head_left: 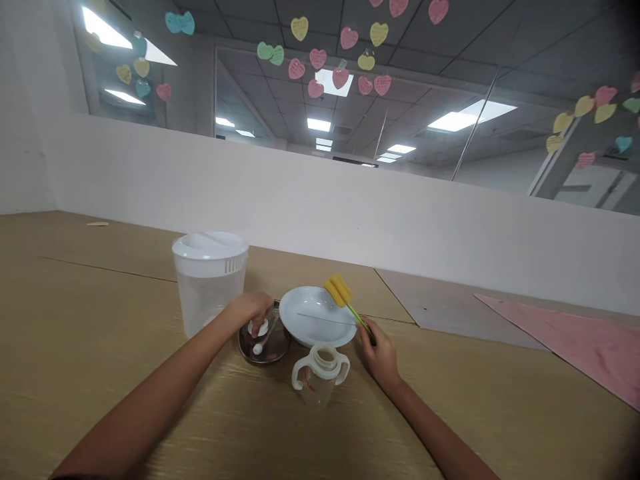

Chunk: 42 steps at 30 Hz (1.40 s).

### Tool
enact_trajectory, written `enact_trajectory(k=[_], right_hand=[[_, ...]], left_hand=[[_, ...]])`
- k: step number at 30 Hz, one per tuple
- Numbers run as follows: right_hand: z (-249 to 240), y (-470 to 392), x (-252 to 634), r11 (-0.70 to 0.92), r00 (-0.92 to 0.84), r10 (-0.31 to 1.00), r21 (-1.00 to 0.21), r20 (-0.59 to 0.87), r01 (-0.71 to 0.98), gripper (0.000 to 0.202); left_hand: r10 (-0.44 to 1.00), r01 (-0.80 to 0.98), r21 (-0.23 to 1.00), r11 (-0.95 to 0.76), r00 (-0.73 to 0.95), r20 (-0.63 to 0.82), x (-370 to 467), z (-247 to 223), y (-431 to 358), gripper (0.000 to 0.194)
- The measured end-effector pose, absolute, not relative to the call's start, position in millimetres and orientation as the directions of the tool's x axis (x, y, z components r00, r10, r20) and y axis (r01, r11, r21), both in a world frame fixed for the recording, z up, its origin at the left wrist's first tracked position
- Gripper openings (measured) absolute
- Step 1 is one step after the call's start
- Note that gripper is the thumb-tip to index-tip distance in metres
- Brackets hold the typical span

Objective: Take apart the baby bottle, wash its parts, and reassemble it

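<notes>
My right hand point(381, 357) is closed around the green handle of a bottle brush point(340, 291), its yellow sponge head raised over the right rim of a white bowl point(300, 337). At the left, my left hand point(253, 308) reaches down into a round metal dish point(275, 353), its fingers closed on a small white bottle cap point(259, 329). Beside that cap lies a clear straw with a white end piece point(259, 349). A clear baby bottle point(317, 393) with two white handles stands uncapped in front of the bowl.
A tall translucent bucket point(210, 287) with a white lid stands behind my left forearm. Grey board point(450, 313) and a pink sheet point(575, 340) cover the table's right side. A white wall point(325, 207) with windows above bounds the back.
</notes>
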State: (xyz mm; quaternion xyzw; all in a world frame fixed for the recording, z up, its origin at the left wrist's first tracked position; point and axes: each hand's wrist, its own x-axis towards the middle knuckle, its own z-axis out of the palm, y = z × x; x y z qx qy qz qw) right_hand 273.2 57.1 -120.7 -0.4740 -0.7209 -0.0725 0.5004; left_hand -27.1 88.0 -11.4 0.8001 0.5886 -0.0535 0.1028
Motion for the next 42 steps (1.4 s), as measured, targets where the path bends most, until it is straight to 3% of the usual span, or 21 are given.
enact_trajectory(k=[3, 6, 9, 12, 16, 18, 24, 26, 28, 30, 32, 35, 39, 42], right_hand=[[-120.2, 56.4, 272.4, 0.541, -0.044, 0.607, -0.372, 0.794, 0.754, 0.029], [-119.7, 55.1, 270.9, 0.541, -0.039, 0.610, -0.380, 0.791, 0.750, 0.028], [-119.7, 53.9, 270.1, 0.549, -0.047, 0.614, -0.384, 0.788, 0.742, 0.027], [-119.3, 52.8, 270.2, 0.536, -0.029, 0.628, -0.406, 0.777, 0.740, 0.026], [-116.7, 50.3, 270.3, 0.533, -0.011, 0.634, -0.427, 0.773, 0.730, 0.026], [-116.1, 48.6, 269.9, 0.537, -0.014, 0.635, -0.428, 0.772, 0.727, 0.026], [-112.1, 43.4, 265.8, 0.536, 0.031, 0.617, -0.449, 0.786, 0.715, 0.024], [-94.9, 40.9, 264.1, 0.540, 0.096, 0.589, -0.479, 0.803, 0.692, 0.024], [-62.9, 36.1, 263.0, 0.587, 0.259, 0.541, -0.580, 0.800, 0.565, 0.023], [-19.8, 27.5, 262.4, 0.647, 0.305, 0.546, -0.624, 0.780, 0.439, 0.023], [24.7, 14.9, 261.9, 0.644, 0.184, 0.639, -0.650, 0.747, 0.403, 0.021], [71.3, -5.8, 258.6, 0.547, -0.096, 0.796, -0.641, 0.598, 0.538, 0.020], [81.8, -17.5, 248.0, 0.447, -0.230, 0.872, -0.513, 0.432, 0.733, 0.023], [73.9, -13.7, 241.3, 0.401, -0.264, 0.903, -0.442, 0.340, 0.802, 0.025]], left_hand=[[0.936, 0.950, 0.084, -0.301, 0.311, -0.164, -25.6, -4.0, 81.5, 0.035], [0.931, 0.927, 0.098, -0.361, 0.365, -0.023, -17.7, 10.8, 61.1, 0.030], [0.803, 0.750, 0.290, -0.595, 0.573, 0.165, 0.8, 22.5, 27.2, 0.040], [0.632, 0.578, 0.323, -0.749, 0.770, 0.088, 25.0, 19.3, -4.7, 0.054], [0.615, 0.610, 0.090, -0.787, 0.787, 0.047, 48.4, -2.0, -18.7, 0.037], [0.619, 0.615, 0.069, -0.785, 0.784, 0.052, 51.5, -8.8, -16.5, 0.035], [0.544, 0.507, 0.315, -0.802, 0.839, 0.035, 33.6, 16.0, -8.5, 0.044], [0.555, 0.467, 0.424, -0.776, 0.825, 0.106, 23.9, 31.1, -4.1, 0.046], [0.609, 0.443, 0.525, -0.726, 0.769, 0.194, 14.9, 42.2, 3.7, 0.050], [0.667, 0.401, 0.615, -0.679, 0.687, 0.288, 8.3, 46.7, 14.9, 0.053], [0.723, 0.355, 0.687, -0.634, 0.586, 0.365, 4.8, 44.7, 27.9, 0.055], [0.781, 0.332, 0.728, -0.600, 0.438, 0.445, 4.0, 34.4, 47.3, 0.056], [0.788, 0.402, 0.678, -0.615, 0.302, 0.536, 3.4, 20.6, 67.0, 0.057], [0.758, 0.462, 0.609, -0.645, 0.280, 0.590, 0.6, 15.4, 74.8, 0.070]])
